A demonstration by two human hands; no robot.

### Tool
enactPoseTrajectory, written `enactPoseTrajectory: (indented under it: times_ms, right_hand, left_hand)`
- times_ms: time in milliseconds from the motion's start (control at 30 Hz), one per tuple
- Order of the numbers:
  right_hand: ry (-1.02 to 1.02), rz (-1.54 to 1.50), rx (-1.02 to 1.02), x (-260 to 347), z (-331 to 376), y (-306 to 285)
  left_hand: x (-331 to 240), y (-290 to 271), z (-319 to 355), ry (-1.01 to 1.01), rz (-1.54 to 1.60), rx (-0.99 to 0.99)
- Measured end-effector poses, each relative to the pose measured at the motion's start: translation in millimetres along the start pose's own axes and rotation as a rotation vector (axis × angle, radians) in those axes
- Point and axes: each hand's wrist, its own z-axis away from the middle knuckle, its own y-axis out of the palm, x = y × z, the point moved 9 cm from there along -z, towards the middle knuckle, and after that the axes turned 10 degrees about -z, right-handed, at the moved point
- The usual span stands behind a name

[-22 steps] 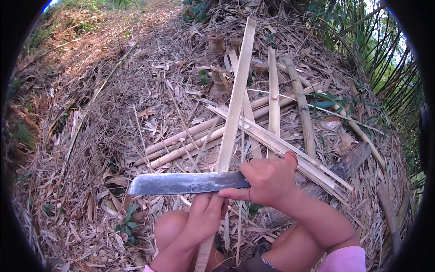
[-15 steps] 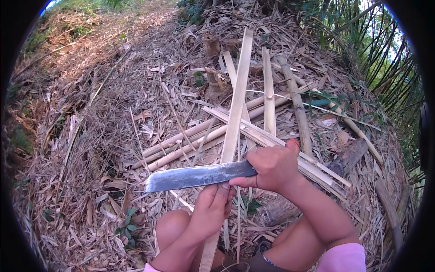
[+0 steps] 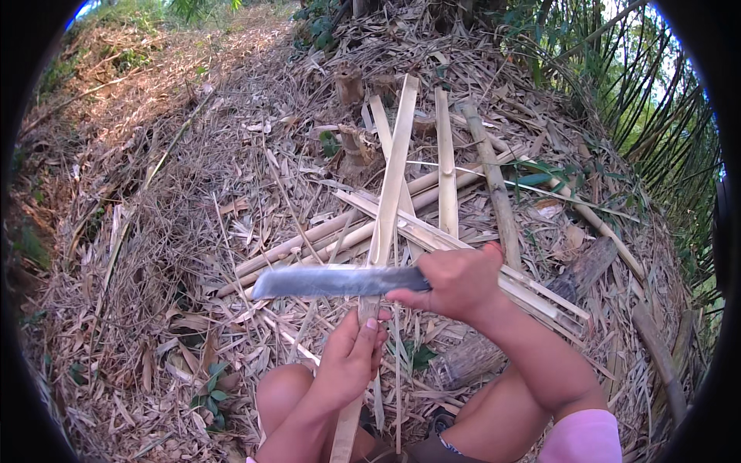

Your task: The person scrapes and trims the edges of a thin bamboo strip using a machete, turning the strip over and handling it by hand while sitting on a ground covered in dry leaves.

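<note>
My right hand (image 3: pixel 463 284) is closed round the handle end of a machete (image 3: pixel 332 282). Its broad dark blade points left and is slightly smeared by motion. Under the blade runs a long, flat pale bamboo strip (image 3: pixel 394 174), its far end resting over other strips and its near end passing between my knees. My left hand (image 3: pixel 349 356) grips this strip just on my side of the blade, thumb on top. The blade lies across the strip; whether its edge touches is hard to tell.
A bundle of split bamboo (image 3: pixel 428 234) lies crosswise beyond my hands, over round bamboo poles (image 3: pixel 340 233). Another split strip (image 3: pixel 447 170) and a brown pole (image 3: pixel 494 189) stretch away from me. Cut stumps (image 3: pixel 357 147) stand ahead; a thick log (image 3: pixel 471 361) is by my right leg.
The machete blade has moved away from my left hand along the strip and levelled out. The strip's far end sits lower in view, and my left thumb now shows on top of it.
</note>
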Motion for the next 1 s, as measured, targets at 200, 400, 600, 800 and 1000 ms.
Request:
enactPoseTrajectory:
  times_ms: [200,400,600,800,1000]
  right_hand:
    - [0.414,0.039,-0.064,-106,-5,1]
    - [0.141,-0.018,0.005,-37,-9,7]
    - [0.112,-0.010,-0.011,-62,-1,19]
    - [0.369,-0.008,0.185,-138,-14,39]
    - [-0.001,-0.170,0.077,-44,6,75]
  left_hand:
    - [6,11,11,-0.012,-0.123,0.060]
    - [8,9,7,0.005,-0.105,0.032]
    - [13,8,20,-0.013,-0.114,0.028]
    - [18,-2,23,-0.107,-0.085,0.012]
    - [34,-9,33,-0.284,0.065,-0.005]
